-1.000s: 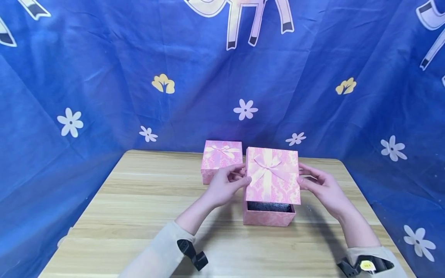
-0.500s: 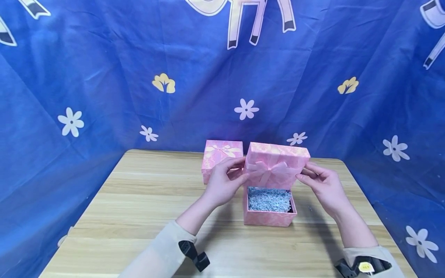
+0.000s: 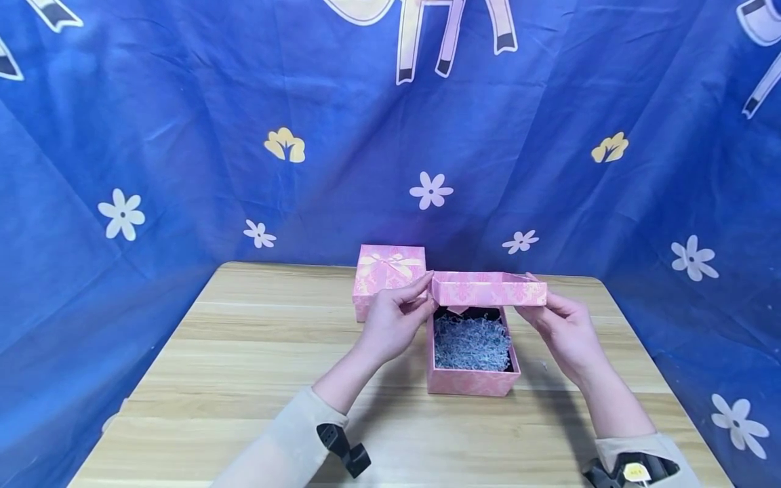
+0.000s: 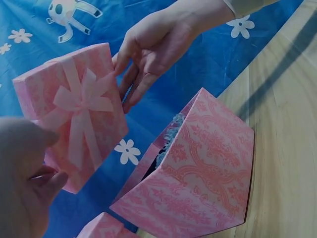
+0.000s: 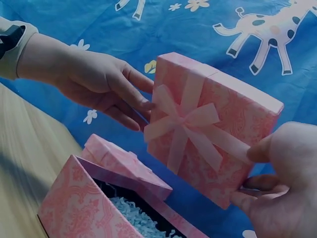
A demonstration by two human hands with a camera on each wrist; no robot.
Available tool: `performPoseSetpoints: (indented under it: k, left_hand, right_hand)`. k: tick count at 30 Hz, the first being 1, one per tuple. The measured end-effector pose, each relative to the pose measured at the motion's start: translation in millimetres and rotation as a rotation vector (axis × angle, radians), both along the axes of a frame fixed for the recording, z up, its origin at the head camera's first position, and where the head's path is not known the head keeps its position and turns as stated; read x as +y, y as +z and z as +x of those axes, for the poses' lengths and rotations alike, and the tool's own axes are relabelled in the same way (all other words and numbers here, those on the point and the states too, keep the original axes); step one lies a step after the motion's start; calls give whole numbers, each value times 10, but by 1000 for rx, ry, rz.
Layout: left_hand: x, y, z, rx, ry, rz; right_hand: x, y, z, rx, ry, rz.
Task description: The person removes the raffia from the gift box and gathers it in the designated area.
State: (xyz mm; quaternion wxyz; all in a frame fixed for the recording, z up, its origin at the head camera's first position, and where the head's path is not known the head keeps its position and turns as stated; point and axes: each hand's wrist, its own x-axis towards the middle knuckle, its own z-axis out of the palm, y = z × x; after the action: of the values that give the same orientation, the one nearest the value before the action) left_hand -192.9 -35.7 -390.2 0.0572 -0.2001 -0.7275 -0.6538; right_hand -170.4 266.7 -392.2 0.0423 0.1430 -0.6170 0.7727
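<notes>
Both hands hold a pink patterned gift box lid [image 3: 491, 293] above its box. My left hand [image 3: 390, 324] pinches the lid's left edge, my right hand [image 3: 564, 333] its right edge. In the head view the lid's hollow side points up, a bit of ribbon peeking out below. Its outer face with the pink ribbon bow [image 5: 182, 121] shows in both wrist views. Below the lid the open pink box [image 3: 472, 383] stands on the table, dark inside and filled with pale blue shredded paper [image 3: 471, 344].
A second pink box [image 3: 386, 271] with a ribbon bow sits behind and left of the open one, its lid on. The wooden table [image 3: 244, 366] ends at a blue curtain [image 3: 342, 196] printed with flowers and animals, hanging at the back and sides.
The lid has risen off the box and turned over, from bow side up to hollow side up. The shredded paper has come into view. Both hands have kept their grip at its sides.
</notes>
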Motion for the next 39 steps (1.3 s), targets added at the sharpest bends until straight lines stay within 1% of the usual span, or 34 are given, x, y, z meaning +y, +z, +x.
performPoseSetpoints:
  k: [3, 5, 7, 10, 12, 16, 19, 23, 26, 30, 33, 39]
  left_hand:
    - [-18, -2, 6, 2, -48, -50]
    - [-34, 1, 12, 0, -95, -60]
    - [-49, 3, 17, 2, -151, -53]
    - [-62, 3, 12, 5, -223, -42]
    - [-69, -6, -4, 5, -250, -47]
    - [-87, -31, -38, -23, -265, -76]
    - [-112, -35, -55, -38, -276, -88]
    - [-167, -20, -73, -52, -274, -112]
    - [-229, -17, -97, -71, -281, -88]
    - [-328, -19, -122, -79, -289, -47]
    - [-401, -26, -133, -69, -284, -43]
    - [-546, -65, -158, -74, -312, 21]
  right_hand:
    - [19, -9, 12, -17, 112, -112]
    - [30, -17, 12, -15, 194, -181]
    - [34, -19, 9, -11, 244, -224]
    - [34, -23, -3, 8, 267, -192]
    - [32, -20, -15, 26, 266, -141]
    - [37, -26, -30, 60, 289, -46]
    - [39, -35, -31, 62, 279, -14]
    - [11, -33, -35, 64, 258, 5]
    - [-37, -13, -49, 78, 252, 10]
    - [-107, -6, -70, 100, 257, 6]
    - [-154, -25, -84, 109, 277, 2]
    - [-267, -75, -95, 108, 306, 27]
